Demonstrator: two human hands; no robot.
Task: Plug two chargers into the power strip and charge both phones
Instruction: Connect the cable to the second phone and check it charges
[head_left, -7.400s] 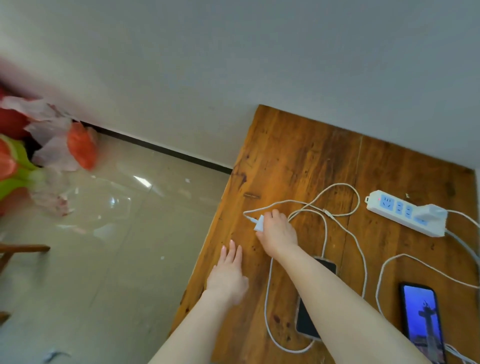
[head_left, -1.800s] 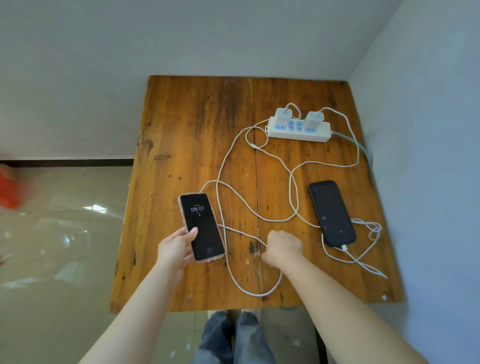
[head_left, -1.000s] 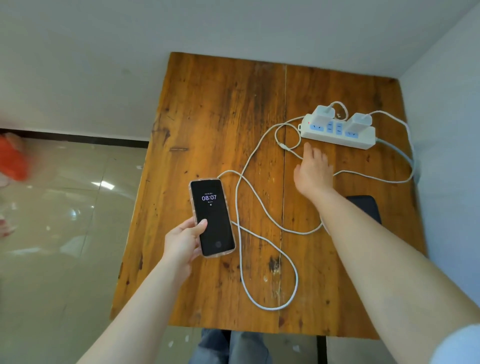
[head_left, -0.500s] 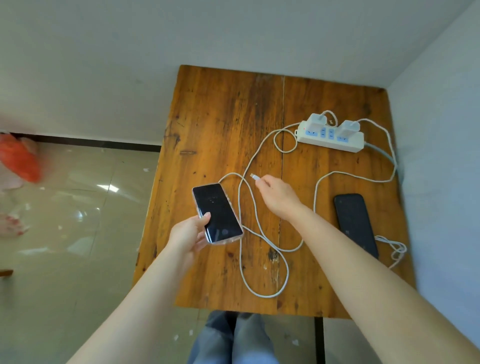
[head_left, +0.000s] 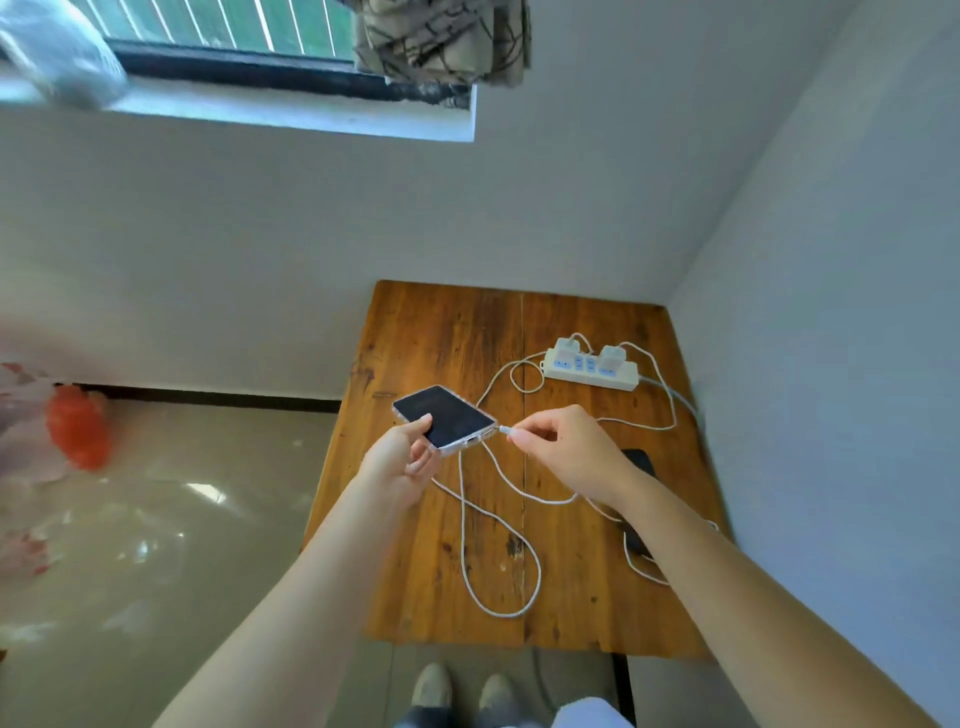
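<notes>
My left hand (head_left: 401, 460) holds a phone in a clear case (head_left: 442, 414) lifted above the wooden table (head_left: 447, 343), its screen dark. My right hand (head_left: 563, 448) pinches the plug end of a white cable (head_left: 505, 429), its tip just beside the phone's bottom edge. The cable (head_left: 501, 545) loops over the table. A white power strip (head_left: 590, 364) at the back right carries two white chargers (head_left: 567, 345) (head_left: 613, 357). A second dark phone (head_left: 640, 462) lies on the table, mostly hidden under my right forearm.
The table stands in a corner, with grey walls behind and to the right. A glossy tiled floor (head_left: 156, 519) lies to the left, with a red and white object (head_left: 78, 431) on it. A window (head_left: 234, 31) is high above. My shoes (head_left: 462, 688) show below the table edge.
My left hand has lifted the cased phone off the table and turned it. My right hand has brought the cable plug up to the phone's bottom edge. The view has tilted upward.
</notes>
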